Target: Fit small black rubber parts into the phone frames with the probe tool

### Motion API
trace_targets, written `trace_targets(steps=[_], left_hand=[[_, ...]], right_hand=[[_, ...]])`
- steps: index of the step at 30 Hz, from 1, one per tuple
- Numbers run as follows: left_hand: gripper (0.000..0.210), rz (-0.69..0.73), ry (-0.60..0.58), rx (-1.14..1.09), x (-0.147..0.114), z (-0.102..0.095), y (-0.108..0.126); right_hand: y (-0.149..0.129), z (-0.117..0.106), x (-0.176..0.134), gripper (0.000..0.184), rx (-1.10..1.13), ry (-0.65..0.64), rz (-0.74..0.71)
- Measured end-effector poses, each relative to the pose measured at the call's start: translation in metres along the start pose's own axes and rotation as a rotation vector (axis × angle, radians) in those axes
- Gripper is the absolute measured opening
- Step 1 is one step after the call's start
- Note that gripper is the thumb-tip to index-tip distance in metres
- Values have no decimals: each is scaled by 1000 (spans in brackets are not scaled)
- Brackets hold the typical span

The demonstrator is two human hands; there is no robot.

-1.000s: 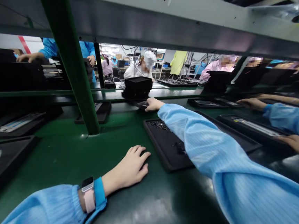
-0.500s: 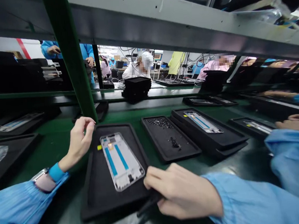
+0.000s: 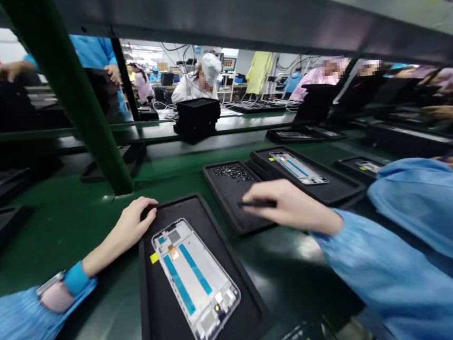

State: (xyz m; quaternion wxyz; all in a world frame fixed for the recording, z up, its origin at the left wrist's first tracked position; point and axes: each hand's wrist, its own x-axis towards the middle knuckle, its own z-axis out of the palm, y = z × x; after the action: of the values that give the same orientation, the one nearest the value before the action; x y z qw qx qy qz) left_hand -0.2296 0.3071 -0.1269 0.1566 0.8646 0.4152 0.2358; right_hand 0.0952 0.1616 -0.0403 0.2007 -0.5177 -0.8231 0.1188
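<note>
Since half a second ago, the right hand has left the near edge of the black tray and gone to the smaller parts tray, where its fingers are closed around a thin dark tool. The left hand has come down and now rests, lightly curled, on the far left corner of the black tray, touching its rim. Between the two forearms lies the phone frame; its long axis runs from far left to near right, and the left hand is nearer to it. It is flat, pale and metallic with two blue strips, on matte foam-like black. The tabletop is glossy green.
</note>
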Motion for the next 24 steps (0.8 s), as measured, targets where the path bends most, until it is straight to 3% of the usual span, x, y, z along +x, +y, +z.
trace_targets(steps=[3, 6, 12, 24], left_hand=[[32, 29, -8, 2, -6, 4, 3], [32, 23, 21, 5, -13, 6, 10], [36, -7, 56, -5, -21, 6, 32], [36, 17, 59, -10, -26, 5, 48]], right_hand=[[44, -6, 29, 19, -152, 234, 150], [73, 1, 43, 26, -255, 315, 305], [88, 22, 45, 21, -295, 223, 409], [102, 23, 73, 19, -309, 147, 480]])
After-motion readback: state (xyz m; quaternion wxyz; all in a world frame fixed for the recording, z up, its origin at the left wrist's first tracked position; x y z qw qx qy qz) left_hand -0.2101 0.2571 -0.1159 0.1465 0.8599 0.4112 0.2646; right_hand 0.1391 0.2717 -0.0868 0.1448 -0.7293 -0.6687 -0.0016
